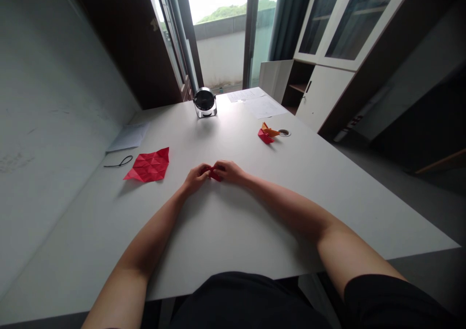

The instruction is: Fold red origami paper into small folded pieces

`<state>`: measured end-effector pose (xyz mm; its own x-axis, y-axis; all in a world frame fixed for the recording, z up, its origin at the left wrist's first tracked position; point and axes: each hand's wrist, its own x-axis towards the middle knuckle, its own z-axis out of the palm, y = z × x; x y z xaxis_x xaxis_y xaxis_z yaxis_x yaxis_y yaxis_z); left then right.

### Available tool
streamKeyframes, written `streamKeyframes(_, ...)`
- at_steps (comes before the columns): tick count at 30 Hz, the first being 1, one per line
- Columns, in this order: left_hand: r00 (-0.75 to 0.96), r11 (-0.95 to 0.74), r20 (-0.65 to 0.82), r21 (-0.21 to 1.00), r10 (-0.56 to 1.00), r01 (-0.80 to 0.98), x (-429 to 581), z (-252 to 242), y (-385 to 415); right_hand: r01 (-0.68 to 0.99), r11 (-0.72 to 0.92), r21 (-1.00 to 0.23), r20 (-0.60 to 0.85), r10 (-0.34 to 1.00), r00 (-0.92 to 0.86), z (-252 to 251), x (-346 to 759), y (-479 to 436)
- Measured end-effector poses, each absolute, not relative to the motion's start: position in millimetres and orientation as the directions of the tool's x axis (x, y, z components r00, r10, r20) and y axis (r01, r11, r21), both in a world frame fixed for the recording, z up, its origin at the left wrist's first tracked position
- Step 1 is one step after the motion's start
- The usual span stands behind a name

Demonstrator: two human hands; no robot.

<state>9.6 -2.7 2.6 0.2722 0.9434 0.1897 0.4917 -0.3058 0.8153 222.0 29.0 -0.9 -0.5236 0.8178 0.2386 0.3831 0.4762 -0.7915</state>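
Note:
Between my two hands is a small piece of folded red paper (215, 174), held just above or on the white table (233, 232); I cannot tell which. My left hand (197, 177) pinches its left side. On its right side, the fingers of my right hand (228, 171) are closed over it, hiding much of its shape. To the left lies a larger red sheet of paper (150, 166), opened out and covered in crease lines. Two folded paper figures, one orange (270, 130) and one red (265, 136), rest together at the right.
A round black-faced device on a silver stand (204, 102) is at the table's far side. White papers (264, 106) lie at the far right, another sheet (128, 136) by the left wall. A black cord (122, 163) lies near the red sheet. A round cable hole (284, 133) is at right.

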Motion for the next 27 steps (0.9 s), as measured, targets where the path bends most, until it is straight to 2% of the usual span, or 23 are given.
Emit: streamKeyframes(27, 0.277, -0.318, 0.199, 0.808, 0.940, 0.496, 7.9, -1.1, -0.5, 0.352, 0.473, -0.808, 0.242, 0.810, -0.534, -3.4, 221.6, 30.5)
